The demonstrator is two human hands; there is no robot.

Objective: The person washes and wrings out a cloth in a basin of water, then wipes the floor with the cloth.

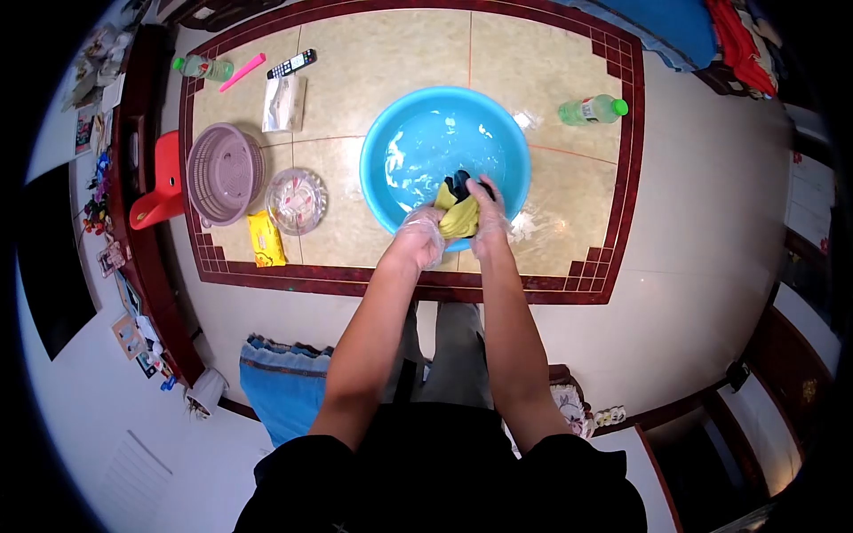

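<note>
A round blue basin [373,182] holding water stands on the table in front of me. At its near rim I hold a bunched yellow and black cloth [460,215]. My left hand [421,233], in a clear plastic glove, grips the cloth's left side. My right hand [488,209], gloved the same way, is wrapped round its right side, where the black part shows. Both hands are closed, and the cloth is above the water or just over the rim; I cannot tell which exactly.
Left on the tiled table [338,115] are a purple plastic basket [225,173], a clear glass dish [296,202], a yellow packet [266,239], a tissue pack [283,103], a remote [291,64], a pink stick [243,72] and a bottle [203,67]. Another green-capped bottle [593,109] lies right.
</note>
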